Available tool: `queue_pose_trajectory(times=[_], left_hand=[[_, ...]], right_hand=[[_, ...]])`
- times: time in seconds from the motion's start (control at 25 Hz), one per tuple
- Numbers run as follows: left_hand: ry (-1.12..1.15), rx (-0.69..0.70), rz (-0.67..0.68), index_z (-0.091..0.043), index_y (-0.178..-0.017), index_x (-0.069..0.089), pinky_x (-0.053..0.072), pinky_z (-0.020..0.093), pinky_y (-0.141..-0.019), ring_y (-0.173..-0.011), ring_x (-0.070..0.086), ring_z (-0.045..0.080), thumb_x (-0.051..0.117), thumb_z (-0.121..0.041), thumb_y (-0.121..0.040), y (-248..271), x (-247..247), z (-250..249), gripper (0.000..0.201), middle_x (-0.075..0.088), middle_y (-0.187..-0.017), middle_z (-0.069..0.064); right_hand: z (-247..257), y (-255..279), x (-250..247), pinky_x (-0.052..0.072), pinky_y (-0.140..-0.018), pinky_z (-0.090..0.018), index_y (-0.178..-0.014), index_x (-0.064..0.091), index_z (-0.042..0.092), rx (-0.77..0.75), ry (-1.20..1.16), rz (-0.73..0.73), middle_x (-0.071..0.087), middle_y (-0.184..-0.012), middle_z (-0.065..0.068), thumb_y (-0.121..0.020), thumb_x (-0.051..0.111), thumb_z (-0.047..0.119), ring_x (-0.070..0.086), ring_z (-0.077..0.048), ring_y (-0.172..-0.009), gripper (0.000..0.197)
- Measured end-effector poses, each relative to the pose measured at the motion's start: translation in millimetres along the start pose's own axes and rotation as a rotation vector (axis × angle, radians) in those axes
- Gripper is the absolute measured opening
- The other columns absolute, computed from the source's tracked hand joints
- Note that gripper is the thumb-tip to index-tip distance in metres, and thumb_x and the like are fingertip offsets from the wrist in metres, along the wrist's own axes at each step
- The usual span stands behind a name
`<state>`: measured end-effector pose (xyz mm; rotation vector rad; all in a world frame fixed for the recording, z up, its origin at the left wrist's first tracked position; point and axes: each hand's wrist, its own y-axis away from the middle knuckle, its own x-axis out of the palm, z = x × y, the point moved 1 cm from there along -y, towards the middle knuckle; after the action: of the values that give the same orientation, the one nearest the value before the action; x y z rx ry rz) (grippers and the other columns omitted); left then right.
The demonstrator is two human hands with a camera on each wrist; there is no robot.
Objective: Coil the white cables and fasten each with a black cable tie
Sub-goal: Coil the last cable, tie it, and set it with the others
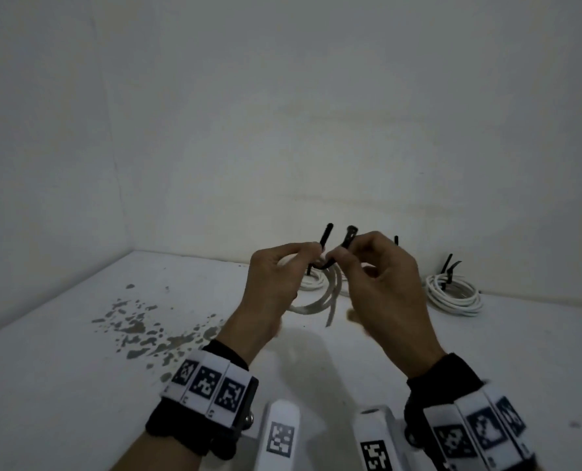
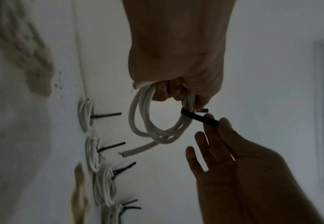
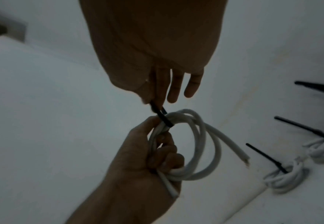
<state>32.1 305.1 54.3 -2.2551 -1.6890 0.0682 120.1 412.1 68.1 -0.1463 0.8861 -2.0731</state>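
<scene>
Holding a coiled white cable (image 1: 320,300) above the white surface (image 1: 78,385), the left hand (image 1: 276,287) has its fingers curled through the loops, so its grip is clamped on the coil. The ring hangs roughly upright below the hand, and one cut end (image 3: 245,159) sticks out past the loops toward the wall. A black cable tie (image 1: 327,263) wraps the bundle at the top; its two ends point upward and slightly away from the person. The right hand (image 1: 384,283) pinches one tie end between thumb and forefinger (image 2: 211,119), its grip closed on the tie, with the other fingers spread loose.

Against the far wall (image 1: 316,130) lie finished coils (image 1: 452,294), each flat on the surface with its tie tail standing up; the left wrist view shows a row of them. A patch of brownish stains (image 1: 140,328) marks the surface to the left. Open surface lies between the hands and the near edge.
</scene>
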Motion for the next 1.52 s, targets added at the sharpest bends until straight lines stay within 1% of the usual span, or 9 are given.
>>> queue_pose_trajectory(times=[0.12, 0.32, 0.48, 0.6, 0.76, 0.96, 1.2, 1.36, 1.52], left_hand=[[-0.136, 0.189, 0.089, -0.012, -0.074, 0.078, 0.043, 0.011, -0.052, -0.058, 0.062, -0.001, 0.066, -0.012, -0.088, 4.4, 2.1, -3.1, 0.018, 0.072, -0.064, -0.008], [-0.176, 0.222, 0.058, -0.011, -0.080, 0.079, 0.056, 0.035, -0.086, -0.082, 0.072, 0.016, 0.068, -0.015, -0.086, 1.5, 4.9, -1.0, 0.014, 0.076, -0.078, -0.001], [-0.212, 0.264, 0.011, -0.012, -0.083, 0.080, 0.058, 0.036, -0.082, -0.079, 0.072, 0.011, 0.071, -0.017, -0.085, 1.5, 6.3, 4.0, 0.011, 0.076, -0.078, -0.004], [-0.230, 0.296, 0.006, -0.015, -0.079, 0.080, 0.058, 0.036, -0.079, -0.077, 0.072, 0.011, 0.070, -0.018, -0.085, -0.7, 5.4, 7.5, 0.011, 0.076, -0.076, -0.006], [-0.304, 0.366, 0.005, -0.018, -0.077, 0.079, 0.058, 0.032, -0.075, -0.073, 0.071, 0.007, 0.070, -0.021, -0.085, -3.2, 1.4, 11.8, 0.013, 0.075, -0.073, -0.010], [-0.430, 0.461, -0.046, -0.021, -0.078, 0.079, 0.057, 0.028, -0.070, -0.070, 0.069, 0.002, 0.066, -0.033, -0.081, -5.7, -2.7, 14.2, 0.018, 0.074, -0.075, -0.011], [-0.613, 0.685, -0.061, -0.023, -0.085, 0.078, 0.055, 0.033, -0.058, -0.060, 0.063, 0.008, 0.065, -0.035, -0.084, 0.7, -1.2, 10.3, 0.018, 0.069, -0.071, -0.004], [-0.577, 0.736, -0.101, -0.021, -0.085, 0.077, 0.053, 0.035, -0.057, -0.059, 0.062, 0.012, 0.066, -0.030, -0.085, 2.1, 3.9, 6.6, 0.014, 0.066, -0.067, -0.001], [-0.535, 0.667, -0.120, -0.025, -0.083, 0.076, 0.054, 0.038, -0.059, -0.060, 0.063, 0.012, 0.065, -0.032, -0.085, 1.5, 3.2, 6.8, 0.013, 0.068, -0.068, -0.002]], right_hand=[[3.1, -1.9, -7.5, 0.048, -0.059, -0.011, -0.105, 0.058, 0.022, 0.119, -0.081, -0.061, 0.075, -0.075, 0.005, -0.094, 0.064, 0.013, 0.068, -0.002, -0.067, 0.015], [4.3, 0.4, -7.7, 0.045, -0.061, -0.007, -0.109, 0.060, 0.028, 0.013, 0.069, -0.106, 0.071, -0.078, 0.009, -0.095, 0.061, 0.015, 0.065, 0.002, -0.074, 0.018], [1.0, 3.0, -3.4, 0.047, -0.067, -0.005, -0.114, 0.057, 0.034, -0.020, 0.190, -0.121, 0.067, -0.089, 0.012, -0.096, 0.060, 0.021, 0.064, 0.000, -0.084, 0.023], [-2.9, 2.4, -1.3, 0.056, -0.070, -0.022, -0.119, 0.061, 0.029, 0.022, 0.187, -0.125, 0.069, -0.092, 0.006, -0.096, 0.059, 0.021, 0.064, -0.003, -0.084, 0.024], [-4.8, 1.0, -1.3, 0.048, -0.060, -0.006, -0.119, 0.063, 0.024, 0.038, 0.216, -0.095, 0.070, -0.084, 0.010, -0.097, 0.058, 0.018, 0.064, 0.004, -0.077, 0.024], [-3.4, 0.5, -5.7, 0.054, -0.057, -0.020, -0.118, 0.061, 0.026, 0.057, 0.240, -0.008, 0.068, -0.073, 0.010, -0.097, 0.056, 0.015, 0.063, -0.002, -0.070, 0.024], [-6.2, 0.0, -5.2, 0.055, -0.068, -0.018, -0.122, 0.060, 0.028, 0.056, 0.256, 0.011, 0.068, -0.085, 0.012, -0.099, 0.052, 0.020, 0.063, 0.001, -0.076, 0.025], [-5.2, -0.3, -6.1, 0.044, -0.063, -0.004, -0.120, 0.061, 0.026, 0.059, 0.191, -0.051, 0.067, -0.087, 0.009, -0.100, 0.052, 0.016, 0.061, 0.005, -0.080, 0.024], [-2.9, 2.2, -3.4, 0.054, -0.064, -0.020, -0.116, 0.058, 0.029, 0.048, 0.137, -0.100, 0.066, -0.079, 0.012, -0.099, 0.053, 0.015, 0.062, 0.001, -0.073, 0.023]])
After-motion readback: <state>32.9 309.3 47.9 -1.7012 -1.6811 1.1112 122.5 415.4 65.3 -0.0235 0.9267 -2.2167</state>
